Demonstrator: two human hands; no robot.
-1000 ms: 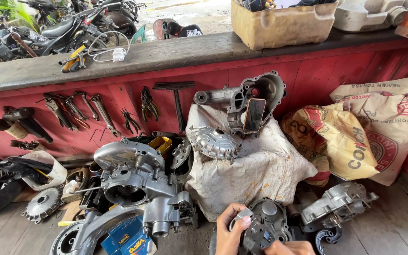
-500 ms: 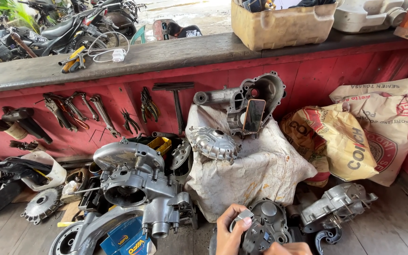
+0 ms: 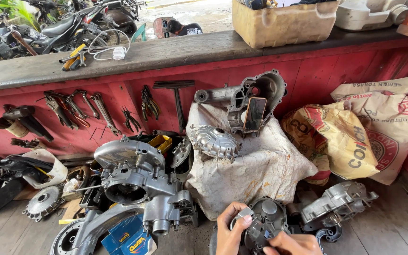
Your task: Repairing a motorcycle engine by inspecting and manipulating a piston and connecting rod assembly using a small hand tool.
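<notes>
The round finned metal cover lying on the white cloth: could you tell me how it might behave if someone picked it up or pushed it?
The round finned metal cover looks like cast metal, so it is probably stiff and fairly heavy for its size. It sits tilted on the rumpled white cloth, so a push may slide or tip it toward the large engine casing. Its ribbed edge should give fingers some grip.

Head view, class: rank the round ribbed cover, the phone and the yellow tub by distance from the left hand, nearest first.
1. Round ribbed cover, on the cloth just above the left hand.
2. Phone, propped higher in the casing.
3. Yellow tub, on the ledge, farthest.
</notes>
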